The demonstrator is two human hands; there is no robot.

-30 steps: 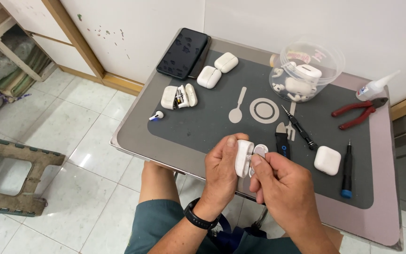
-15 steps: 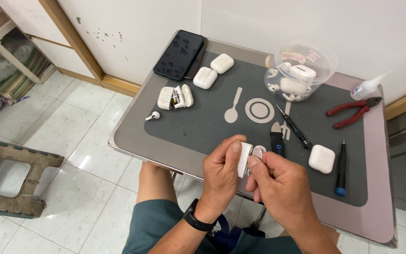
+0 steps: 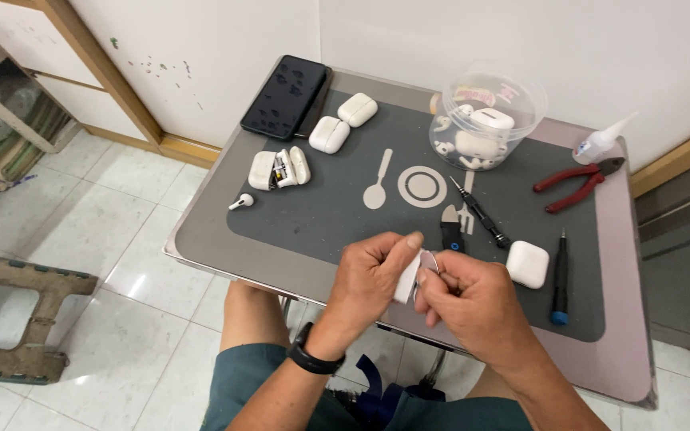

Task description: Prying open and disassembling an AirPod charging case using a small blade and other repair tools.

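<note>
The left hand (image 3: 373,275) and right hand (image 3: 469,303) now press closer together around the white earbud case (image 3: 407,278), hiding more of it than a second ago, thumb lying over its top.

The left hand (image 3: 373,279) and right hand (image 3: 465,299) pinch a white case (image 3: 406,279). Under them lies a dark grey mat (image 3: 321,215) printed with a pale grey spoon, ring and fork. Just right of the right hand sits a white square case (image 3: 527,264), then a black screwdriver (image 3: 560,278) tipped blue. Well beyond the right hand lie red-handled pliers (image 3: 575,183); well beyond the left, a black phone (image 3: 285,96).
</note>
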